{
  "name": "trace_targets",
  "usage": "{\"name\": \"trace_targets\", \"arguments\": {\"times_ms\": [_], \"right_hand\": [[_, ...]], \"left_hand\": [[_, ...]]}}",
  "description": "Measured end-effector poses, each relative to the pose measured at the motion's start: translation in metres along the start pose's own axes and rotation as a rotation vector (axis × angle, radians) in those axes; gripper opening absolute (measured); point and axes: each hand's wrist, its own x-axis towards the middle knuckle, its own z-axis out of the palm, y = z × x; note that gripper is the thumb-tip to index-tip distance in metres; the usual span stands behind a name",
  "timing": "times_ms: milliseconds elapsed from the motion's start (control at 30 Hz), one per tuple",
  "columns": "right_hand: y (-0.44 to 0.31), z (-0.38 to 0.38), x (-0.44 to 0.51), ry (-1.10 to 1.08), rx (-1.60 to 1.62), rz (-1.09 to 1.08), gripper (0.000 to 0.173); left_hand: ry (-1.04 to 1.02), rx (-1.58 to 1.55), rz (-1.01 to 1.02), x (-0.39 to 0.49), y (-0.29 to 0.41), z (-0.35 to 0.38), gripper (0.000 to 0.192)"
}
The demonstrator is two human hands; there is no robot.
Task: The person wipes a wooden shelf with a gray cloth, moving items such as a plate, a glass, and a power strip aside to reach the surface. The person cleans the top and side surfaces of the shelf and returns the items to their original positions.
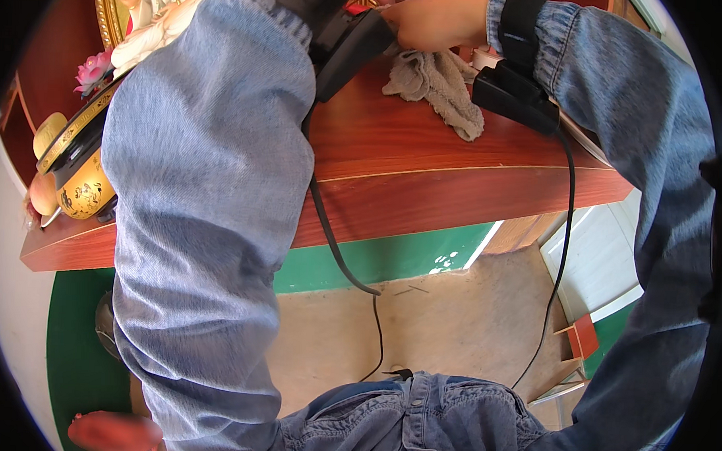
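My left hand is out of view past the top edge, behind the black wrist-mounted device (358, 52) on that arm. My right hand (436, 22) reaches in at the top, over a reddish wood-grain tabletop (364, 136). Its fingertips are hidden behind the left arm's device, so I cannot tell what they grip. Directly below this hand lies a crumpled grey-beige terry cloth (434, 85); whether the hand touches it is unclear. A second black device (514, 96) is strapped to my right wrist. Red items beyond the hands are only partly visible.
A white robed figurine (165, 31), a pink lotus flower ornament (94, 71) and a gold-and-black vessel (85, 189) stand on the left. Fruit (43, 195) sits beside the vessel. Black cables (566, 232) hang from both wrists in front of the table's edge.
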Motion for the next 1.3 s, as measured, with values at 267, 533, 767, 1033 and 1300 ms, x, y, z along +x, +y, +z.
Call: {"name": "trace_targets", "arguments": {"times_ms": [267,533,767,1033,1300], "right_hand": [[0.032,0.003,0.036,-0.174,0.083,-0.127,0.014],[0.001,0.001,0.014,-0.161,0.063,0.056,0.015],[-0.058,-0.001,-0.063,-0.098,0.220,-0.040,0.022],[-0.054,-0.004,-0.064,-0.193,0.295,0.100,0.044],[-0.072,0.023,-0.121,0.012,0.185,-0.086,0.061]], "left_hand": [[-0.016,0.073,0.004,0.005,0.009,-0.004,0.021],[-0.004,0.120,-0.054,0.005,0.011,-0.002,0.023],[-0.009,0.179,-0.055,0.008,0.008,0.000,0.022],[-0.013,0.091,-0.128,0.009,0.009,0.001,0.020],[0.032,0.112,-0.150,0.002,0.017,-0.002,0.018]]}}
